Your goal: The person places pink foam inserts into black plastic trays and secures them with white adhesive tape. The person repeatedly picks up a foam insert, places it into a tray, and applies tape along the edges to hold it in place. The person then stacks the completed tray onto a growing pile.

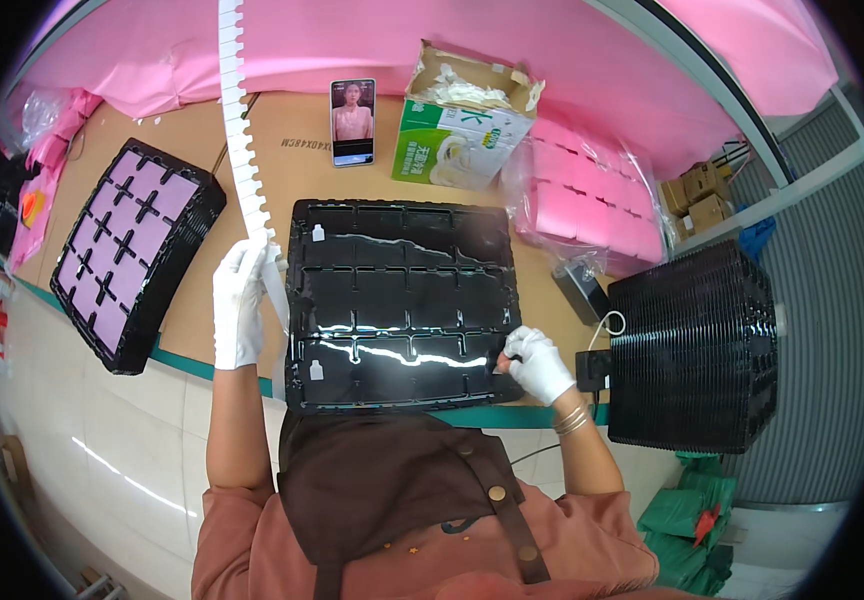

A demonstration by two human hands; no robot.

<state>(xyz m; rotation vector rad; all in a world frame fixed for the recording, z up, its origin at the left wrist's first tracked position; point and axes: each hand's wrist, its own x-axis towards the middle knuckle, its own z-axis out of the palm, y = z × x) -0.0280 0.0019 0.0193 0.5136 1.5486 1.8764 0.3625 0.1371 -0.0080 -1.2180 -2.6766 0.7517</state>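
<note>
Gloved left hand pinching a white notched strip; black plastic tray at centre; gloved right hand at its lower right edge.
Left to right: the strip, fingertips together on it, looks paper-thin, limp and easily torn, best held by its edges. Upside-down print marks the cardboard sheet. The tray seems light, fairly stiff and slippery, best lifted by its rim; two bottle-shaped white stickers sit on it (no lettering readable). A green-and-white carton carries printed characters. The right fingers curl; whether they grip anything, I cannot tell.
</note>
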